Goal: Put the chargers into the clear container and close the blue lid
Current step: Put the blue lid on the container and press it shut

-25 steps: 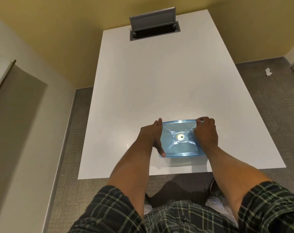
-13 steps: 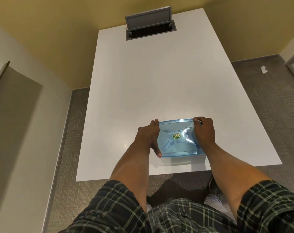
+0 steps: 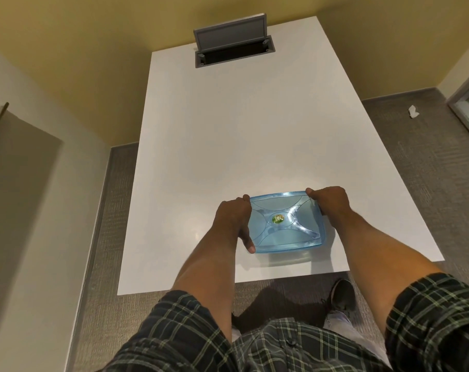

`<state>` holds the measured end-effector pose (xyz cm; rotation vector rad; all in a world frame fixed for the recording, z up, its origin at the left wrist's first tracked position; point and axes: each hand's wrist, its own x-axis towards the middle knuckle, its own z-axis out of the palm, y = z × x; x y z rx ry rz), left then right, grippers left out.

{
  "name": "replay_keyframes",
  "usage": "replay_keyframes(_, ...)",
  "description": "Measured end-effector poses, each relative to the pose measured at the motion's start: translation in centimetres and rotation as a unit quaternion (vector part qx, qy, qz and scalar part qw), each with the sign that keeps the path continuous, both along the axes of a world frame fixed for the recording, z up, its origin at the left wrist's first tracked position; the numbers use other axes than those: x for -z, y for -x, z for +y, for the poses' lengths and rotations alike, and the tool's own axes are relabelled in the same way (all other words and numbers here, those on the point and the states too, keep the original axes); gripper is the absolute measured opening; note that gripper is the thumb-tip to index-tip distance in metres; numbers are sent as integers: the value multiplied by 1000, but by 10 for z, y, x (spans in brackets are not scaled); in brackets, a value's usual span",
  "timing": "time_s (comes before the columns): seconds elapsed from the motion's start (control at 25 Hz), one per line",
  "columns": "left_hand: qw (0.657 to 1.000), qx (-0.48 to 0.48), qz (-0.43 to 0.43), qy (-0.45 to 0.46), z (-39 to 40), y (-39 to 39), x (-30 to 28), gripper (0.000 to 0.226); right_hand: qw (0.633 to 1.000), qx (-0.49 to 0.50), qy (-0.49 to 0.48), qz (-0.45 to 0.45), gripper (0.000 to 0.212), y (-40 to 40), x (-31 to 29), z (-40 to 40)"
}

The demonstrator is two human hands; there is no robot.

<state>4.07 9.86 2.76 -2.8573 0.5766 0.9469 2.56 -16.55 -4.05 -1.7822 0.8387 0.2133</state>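
A translucent blue lid (image 3: 285, 222) with a small green sticker at its centre covers the clear container (image 3: 295, 256), which sits near the front edge of the white table (image 3: 241, 130). Only a thin strip of the container's wall shows under the lid. My left hand (image 3: 234, 218) grips the lid's left edge, thumb lying along its near-left corner. My right hand (image 3: 330, 205) holds the right edge, fingers curled over the far-right corner. No chargers are visible; the lid hides the container's inside.
A grey cable hatch (image 3: 232, 42) stands open at the table's far end. A crumpled white scrap (image 3: 413, 111) lies on the grey carpet at the right. A shoe (image 3: 340, 295) shows below the table's front edge.
Both hands have stayed on the lid's two sides. The glare on the lid's centre has gone and the green sticker shows. The view has shifted slightly.
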Motion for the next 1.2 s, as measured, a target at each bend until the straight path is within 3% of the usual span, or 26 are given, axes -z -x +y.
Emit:
replay_keyframes(0.08, 1000, -2, 3, 1, 2, 0, 1, 130, 999, -18, -9, -31, 42, 7, 3, 0)
replay_keyframes(0.16, 999, -29, 20, 18, 3, -3, 2, 122, 997, -43, -20, -55, 49, 12, 5, -3)
replay_keyframes(0.32, 984, -133, 43, 108, 4, -18, 4, 54, 993, -94, 1, -72, 47, 22, -6, -6)
replay_keyframes(0.4, 962, -215, 25, 168, 6, -19, 9, 38, 991, -123, -17, -45, 49, 36, -9, -12)
replay_keyframes(0.64, 891, -381, -18, 245, 8, -16, 23, 50, 939, -318, -18, 131, 61, 65, -8, -29)
replay_keyframes(0.8, 855, -439, -11, 276, 9, -22, 30, 51, 925, -355, -33, 129, 50, 63, -15, -30)
replay_keyframes(1.04, 752, -566, 58, 331, 12, -34, 37, 41, 916, -377, -28, 135, 57, 58, -17, -31)
replay_keyframes(1.2, 751, -579, 74, 308, 13, -36, 41, 40, 913, -383, -34, 137, 61, 54, -16, -33)
